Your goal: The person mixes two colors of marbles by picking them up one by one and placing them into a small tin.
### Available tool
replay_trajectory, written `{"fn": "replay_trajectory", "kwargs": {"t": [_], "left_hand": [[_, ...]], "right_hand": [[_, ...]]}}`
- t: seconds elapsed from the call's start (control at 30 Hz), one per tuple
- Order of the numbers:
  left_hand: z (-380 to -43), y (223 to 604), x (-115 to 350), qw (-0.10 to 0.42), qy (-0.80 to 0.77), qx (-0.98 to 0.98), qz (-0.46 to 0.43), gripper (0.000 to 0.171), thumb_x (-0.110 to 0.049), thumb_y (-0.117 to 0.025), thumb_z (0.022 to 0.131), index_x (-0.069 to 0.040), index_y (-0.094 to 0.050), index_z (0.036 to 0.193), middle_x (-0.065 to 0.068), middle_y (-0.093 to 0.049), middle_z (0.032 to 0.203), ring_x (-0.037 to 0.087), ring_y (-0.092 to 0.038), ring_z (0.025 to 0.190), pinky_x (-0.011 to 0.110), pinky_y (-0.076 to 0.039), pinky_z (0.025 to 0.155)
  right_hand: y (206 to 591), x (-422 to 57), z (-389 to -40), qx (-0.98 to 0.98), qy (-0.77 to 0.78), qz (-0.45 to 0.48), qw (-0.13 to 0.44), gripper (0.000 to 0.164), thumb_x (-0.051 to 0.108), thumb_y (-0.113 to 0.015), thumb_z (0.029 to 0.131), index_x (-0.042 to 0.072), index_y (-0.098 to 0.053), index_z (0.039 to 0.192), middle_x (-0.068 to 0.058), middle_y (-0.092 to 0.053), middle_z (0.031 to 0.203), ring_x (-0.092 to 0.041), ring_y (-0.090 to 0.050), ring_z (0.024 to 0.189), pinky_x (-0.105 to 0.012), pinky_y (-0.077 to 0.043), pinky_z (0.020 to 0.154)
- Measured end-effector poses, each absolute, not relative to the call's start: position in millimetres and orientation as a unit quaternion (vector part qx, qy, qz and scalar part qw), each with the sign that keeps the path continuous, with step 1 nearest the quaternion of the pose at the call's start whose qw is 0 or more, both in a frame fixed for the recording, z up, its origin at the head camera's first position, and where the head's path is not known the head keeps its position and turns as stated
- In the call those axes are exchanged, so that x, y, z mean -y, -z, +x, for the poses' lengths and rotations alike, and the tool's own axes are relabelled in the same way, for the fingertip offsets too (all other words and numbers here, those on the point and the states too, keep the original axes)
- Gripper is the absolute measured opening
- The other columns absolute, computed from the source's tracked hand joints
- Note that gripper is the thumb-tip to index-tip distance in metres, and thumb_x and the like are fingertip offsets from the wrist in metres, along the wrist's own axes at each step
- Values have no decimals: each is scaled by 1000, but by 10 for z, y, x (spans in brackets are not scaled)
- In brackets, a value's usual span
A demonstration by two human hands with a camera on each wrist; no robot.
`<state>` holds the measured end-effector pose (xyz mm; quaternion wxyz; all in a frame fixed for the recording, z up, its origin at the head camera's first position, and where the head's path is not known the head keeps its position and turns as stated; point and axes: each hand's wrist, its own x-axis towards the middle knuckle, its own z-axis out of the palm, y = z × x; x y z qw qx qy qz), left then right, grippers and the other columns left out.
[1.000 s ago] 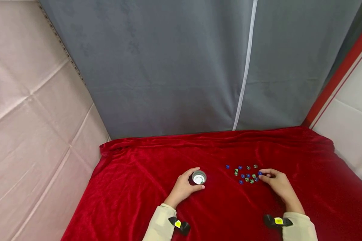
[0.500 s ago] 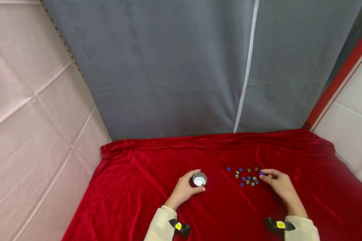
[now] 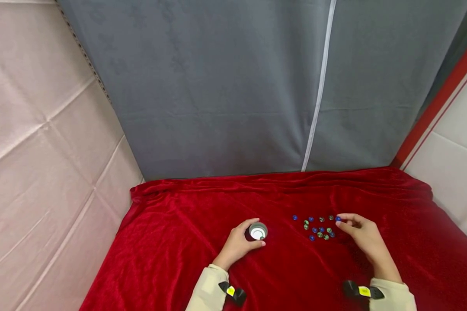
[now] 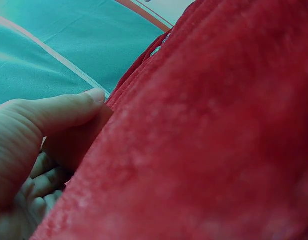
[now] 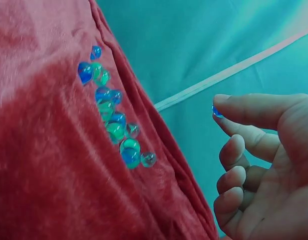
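My left hand [image 3: 235,247] curls its thumb and fingers round a small round cup [image 3: 258,224], grey inside with a white bottom, which stands on the red cloth. A greenish marble [image 3: 261,238] shows inside near its rim. In the left wrist view the cup [image 4: 76,142] looks dark brown, partly covered by the thumb. To the right, my right hand [image 3: 363,235] pinches a blue marble [image 3: 338,219] between thumb and index finger, lifted off the cloth in the right wrist view. Several blue, green and clear marbles [image 3: 320,235] lie loosely clustered left of it.
A wrinkled red velvet cloth [image 3: 171,259] covers the table. Behind it hangs a grey curtain [image 3: 218,108] with a white vertical strip. A pale wall [image 3: 54,172] stands at the left, and a white panel [image 3: 455,164] with a red edge at the right.
My right hand has moved up slightly with the blue marble, away from the loose marbles. The left hand and the cup stay put; the head view shifts a little.
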<state>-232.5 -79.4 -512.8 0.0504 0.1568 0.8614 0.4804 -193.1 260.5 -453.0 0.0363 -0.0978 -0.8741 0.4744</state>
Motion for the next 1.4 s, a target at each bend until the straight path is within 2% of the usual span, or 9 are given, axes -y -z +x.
{"fn": "replay_trajectory", "kwargs": {"t": [0.23,0.57,1.17,1.4], "left_hand": [[-2332,5131,783,45,-485,-858,162,67,-29,-83,74,-19,-55,135,3,-62,130,24,-56,123,45,-43,105],[-2344,5122,789,40,-483,-859,164,67,-31,-83,75,-21,-55,135,2,-62,130,23,-56,121,45,-43,104],[-2331,5127,701,42,-476,-863,162,67,-31,-82,75,-21,-55,135,1,-62,129,21,-56,120,43,-44,104],[-2326,5123,665,45,-473,-864,168,66,-30,-82,76,-21,-54,135,2,-62,130,22,-56,119,43,-45,104]], "right_hand": [[4462,-2525,-1917,874,-476,-80,49,41,28,-66,92,-3,-62,119,10,-46,77,-2,-39,67,-25,-35,53],[4320,-2365,-1930,874,-478,-54,59,38,25,-67,91,-1,-64,119,11,-47,76,-2,-40,65,-24,-37,54],[4231,-2076,-2024,871,-489,-5,41,32,21,-68,90,0,-66,115,8,-48,75,-3,-39,61,-24,-37,50],[4276,-1884,-2068,871,-490,16,25,27,15,-69,88,0,-68,111,1,-50,75,-4,-41,58,-22,-38,49]]}}
